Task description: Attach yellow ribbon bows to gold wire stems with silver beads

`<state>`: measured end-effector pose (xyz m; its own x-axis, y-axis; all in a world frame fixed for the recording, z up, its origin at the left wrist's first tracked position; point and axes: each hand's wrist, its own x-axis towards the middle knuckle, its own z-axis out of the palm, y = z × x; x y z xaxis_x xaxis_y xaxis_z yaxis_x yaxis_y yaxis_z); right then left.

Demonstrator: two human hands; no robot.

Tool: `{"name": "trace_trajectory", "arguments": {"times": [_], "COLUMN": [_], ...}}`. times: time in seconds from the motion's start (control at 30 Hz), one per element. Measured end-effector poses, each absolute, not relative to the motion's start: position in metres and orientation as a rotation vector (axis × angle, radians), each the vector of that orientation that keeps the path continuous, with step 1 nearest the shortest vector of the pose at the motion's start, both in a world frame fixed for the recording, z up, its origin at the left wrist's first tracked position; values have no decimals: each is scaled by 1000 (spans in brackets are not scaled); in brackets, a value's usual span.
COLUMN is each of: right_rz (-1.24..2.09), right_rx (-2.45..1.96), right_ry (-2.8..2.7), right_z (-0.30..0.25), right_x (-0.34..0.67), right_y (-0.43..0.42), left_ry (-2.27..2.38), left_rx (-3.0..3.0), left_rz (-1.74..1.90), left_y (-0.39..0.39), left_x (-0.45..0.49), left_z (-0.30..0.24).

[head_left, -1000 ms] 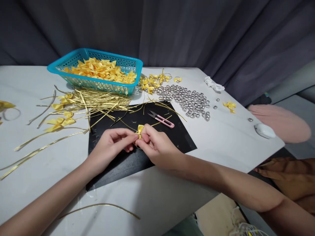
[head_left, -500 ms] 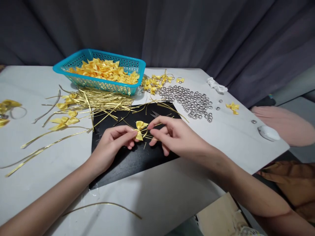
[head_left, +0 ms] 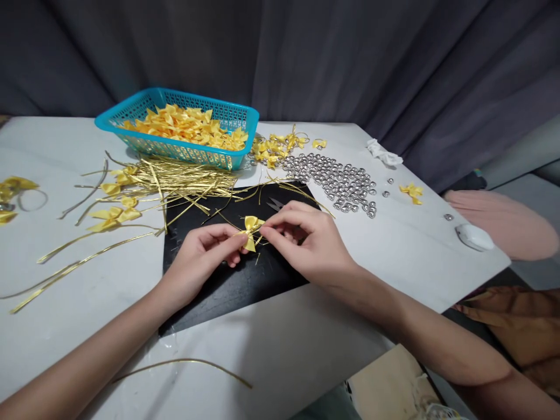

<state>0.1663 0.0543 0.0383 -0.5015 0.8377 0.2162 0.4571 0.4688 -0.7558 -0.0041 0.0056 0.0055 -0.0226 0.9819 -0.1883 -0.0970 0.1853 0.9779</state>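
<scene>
Observed left hand [head_left: 207,251] with fingers clamped on shiny yellow ribbon bow [head_left: 251,224], above black rectangular mat [head_left: 223,300]. Noted right hand [head_left: 308,236] with fingers pinched on thin gold cord [head_left: 256,230] at bow's right.

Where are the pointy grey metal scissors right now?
In the head view, the scissors lie near the picture's middle, on the right half of the flat black mat, just beyond the bare right hand, which hides part of them.

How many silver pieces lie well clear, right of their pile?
3: one piece and a second piece between the pile and a yellow bow; a third piece beside the white object. Any behind that object would be hidden.
</scene>
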Motion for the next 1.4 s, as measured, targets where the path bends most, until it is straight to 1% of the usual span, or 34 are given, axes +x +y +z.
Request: {"name": "trace_trajectory", "arguments": {"times": [0.13, 0.3, 0.4, 0.63, 0.97, 1.23, 1.4], "right_rz": [780, 953, 965, 910, 775, 810, 920], "right_rx": [-978, -1001, -1039, -1009, -852, -863, -901], "right_ry": [-2255, -2269, -2217, -2149, -2221, -2200, -2192], "right_z": [38, 32, 30, 25, 23, 22, 23], "right_x": [166, 162, 159, 157, 158, 157, 159], "right_y": [53, 52, 51, 49, 52, 50, 51], "left_ry": [1234, 1253, 1256, 1274, 1288, 1345, 1391], "left_rx": [978, 1033, 1059, 1102, 1126, 1121, 1124], "left_rz": [1145, 1131, 1114, 1109, 1113, 1110, 1119], "left_y": [6, 7, 6, 5, 6, 4, 5], "left_x": [-4, -4, -3, -2, -2, -2, -1], "left_z": [5, 4, 5, 8, 6, 8, 8]}}
